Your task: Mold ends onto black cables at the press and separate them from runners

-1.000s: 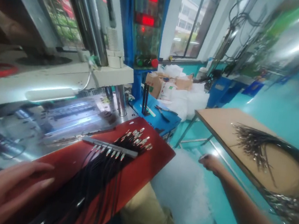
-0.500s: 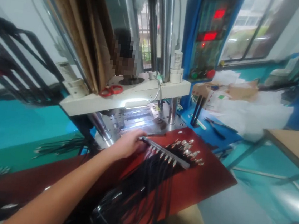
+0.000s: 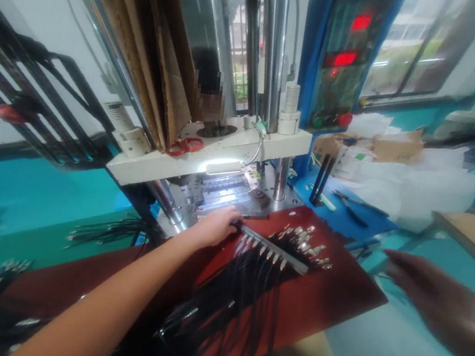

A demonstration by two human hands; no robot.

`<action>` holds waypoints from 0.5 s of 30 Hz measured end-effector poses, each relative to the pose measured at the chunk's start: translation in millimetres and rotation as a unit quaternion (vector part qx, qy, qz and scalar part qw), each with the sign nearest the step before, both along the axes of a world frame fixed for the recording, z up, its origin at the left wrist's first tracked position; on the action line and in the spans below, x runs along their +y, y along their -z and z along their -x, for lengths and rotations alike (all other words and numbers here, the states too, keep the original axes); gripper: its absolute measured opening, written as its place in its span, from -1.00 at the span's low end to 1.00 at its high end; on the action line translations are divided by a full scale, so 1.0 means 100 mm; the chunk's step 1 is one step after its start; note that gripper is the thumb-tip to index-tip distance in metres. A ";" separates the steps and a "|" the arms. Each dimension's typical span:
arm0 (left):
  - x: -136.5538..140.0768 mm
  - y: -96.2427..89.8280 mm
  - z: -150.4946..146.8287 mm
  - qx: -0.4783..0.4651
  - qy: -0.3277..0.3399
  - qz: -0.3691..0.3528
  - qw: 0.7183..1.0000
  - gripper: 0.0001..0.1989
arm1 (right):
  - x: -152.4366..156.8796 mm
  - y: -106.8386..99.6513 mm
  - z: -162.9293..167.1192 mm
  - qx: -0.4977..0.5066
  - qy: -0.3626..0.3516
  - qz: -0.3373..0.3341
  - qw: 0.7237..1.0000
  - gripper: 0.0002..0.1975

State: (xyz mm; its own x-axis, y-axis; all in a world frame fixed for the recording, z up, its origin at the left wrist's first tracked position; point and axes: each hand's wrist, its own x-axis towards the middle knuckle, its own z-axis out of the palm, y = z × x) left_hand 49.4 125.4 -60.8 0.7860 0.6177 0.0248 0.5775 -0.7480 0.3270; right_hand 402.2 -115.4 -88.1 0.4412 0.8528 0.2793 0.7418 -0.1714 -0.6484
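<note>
My left hand (image 3: 220,226) is closed around the near-left end of a grey metal bar (image 3: 275,247). Along the bar's edge sits a row of small metal connectors (image 3: 269,255), with black cables (image 3: 256,294) trailing down from them. Behind the bar, a bundle of loose connector ends (image 3: 305,240) lies on the red-brown tabletop (image 3: 336,292). My right hand (image 3: 415,278) is in the air off the table's right side, smeared by motion, touching nothing that I can see; its finger position is unclear.
A press with a white plate (image 3: 276,142) and a lit metal bed (image 3: 223,190) stands beyond the table. Red-handled scissors (image 3: 186,146) lie on the plate. Pliers (image 3: 352,208) rest on a blue surface at right. More cables (image 3: 107,230) lie at left.
My right hand has come in from the lower right edge toward the table. My left hand keeps hold of the bar; the whole view has shifted slightly.
</note>
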 end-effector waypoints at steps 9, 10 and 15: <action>-0.04 -0.04 0.12 -0.047 -0.023 0.057 0.997 -0.87 | 0.69 -0.12 1.10 -0.008 -0.301 0.070 0.951 -0.69; -0.05 -0.07 0.18 -0.064 -0.032 0.067 0.995 -0.89 | 0.75 -0.14 1.05 -0.003 -0.303 0.062 0.951 -0.71; -0.04 -0.18 0.47 -0.173 -0.119 0.138 0.968 -0.88 | 1.35 -0.47 0.97 0.011 -0.300 0.019 0.954 -0.72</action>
